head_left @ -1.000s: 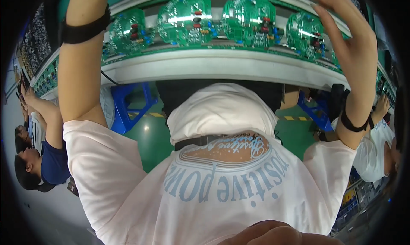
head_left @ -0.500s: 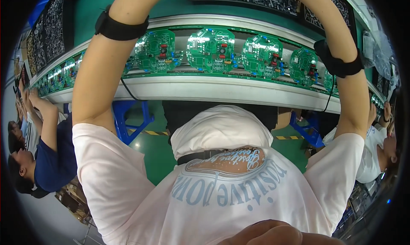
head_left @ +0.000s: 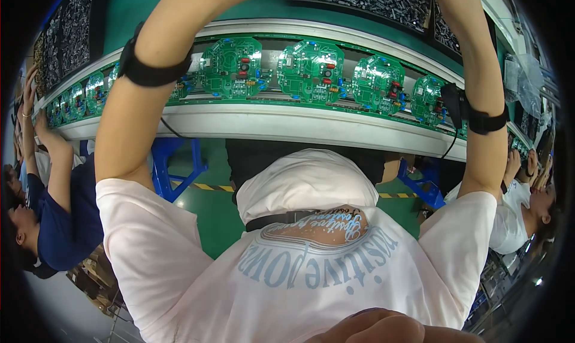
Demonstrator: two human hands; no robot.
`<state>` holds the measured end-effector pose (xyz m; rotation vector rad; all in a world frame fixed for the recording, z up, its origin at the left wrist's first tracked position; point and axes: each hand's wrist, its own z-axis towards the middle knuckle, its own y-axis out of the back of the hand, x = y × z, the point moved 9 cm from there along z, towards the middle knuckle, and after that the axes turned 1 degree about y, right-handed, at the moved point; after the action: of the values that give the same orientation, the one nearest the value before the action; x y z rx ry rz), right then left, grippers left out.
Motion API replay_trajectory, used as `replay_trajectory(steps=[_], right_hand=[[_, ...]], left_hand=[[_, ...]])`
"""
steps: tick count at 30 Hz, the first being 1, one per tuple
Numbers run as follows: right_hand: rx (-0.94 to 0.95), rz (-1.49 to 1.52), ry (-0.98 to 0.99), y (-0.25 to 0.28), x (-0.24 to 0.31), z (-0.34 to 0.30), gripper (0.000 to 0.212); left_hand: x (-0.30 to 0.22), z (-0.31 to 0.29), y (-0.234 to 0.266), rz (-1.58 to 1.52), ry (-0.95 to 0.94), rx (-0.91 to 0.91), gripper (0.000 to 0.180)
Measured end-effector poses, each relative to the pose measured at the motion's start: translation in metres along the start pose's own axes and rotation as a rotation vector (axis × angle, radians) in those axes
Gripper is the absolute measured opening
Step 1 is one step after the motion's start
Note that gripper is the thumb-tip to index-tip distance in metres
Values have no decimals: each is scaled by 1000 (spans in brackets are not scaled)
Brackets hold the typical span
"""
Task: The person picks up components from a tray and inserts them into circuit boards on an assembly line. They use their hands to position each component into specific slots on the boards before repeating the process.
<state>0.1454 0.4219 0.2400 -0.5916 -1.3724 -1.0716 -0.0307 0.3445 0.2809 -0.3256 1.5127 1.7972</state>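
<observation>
Both of my hands are beyond the upper edge, so their fingers and anything in them are hidden. My left forearm [head_left: 165, 38] crosses the rail and bends toward the top middle, wearing a black strap [head_left: 150, 73]. On the right, my other forearm [head_left: 476, 49] runs up past a bin of parts, with a black strap [head_left: 488, 123] near the elbow. Between the arms, a row of green circuit boards [head_left: 308, 67] lies along the rail. Red, blue and black components stand on them. A thin black cable hangs near each strap.
Black bins of small metallic parts stand at the top middle [head_left: 359, 2] and far left [head_left: 75, 35]. A pale rail edge [head_left: 299, 121] runs in front of the boards. Blue stools [head_left: 176, 169] stand below it. Co-workers sit at left [head_left: 69, 205] and right [head_left: 512, 217].
The boards and the top parts bin appear farther right in the view. My left strap sits lower and more to the left; my right elbow has shifted left. Co-workers' arms have moved.
</observation>
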Motion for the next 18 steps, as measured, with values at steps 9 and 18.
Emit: replay_trajectory(steps=[9, 18], right_hand=[[92, 154, -123, -38, 11, -76, 17], [247, 150, -105, -38, -21, -101, 21]], left_hand=[[0, -69, 14, -89, 182, 6, 15], [27, -114, 12, -158, 343, 40, 14]])
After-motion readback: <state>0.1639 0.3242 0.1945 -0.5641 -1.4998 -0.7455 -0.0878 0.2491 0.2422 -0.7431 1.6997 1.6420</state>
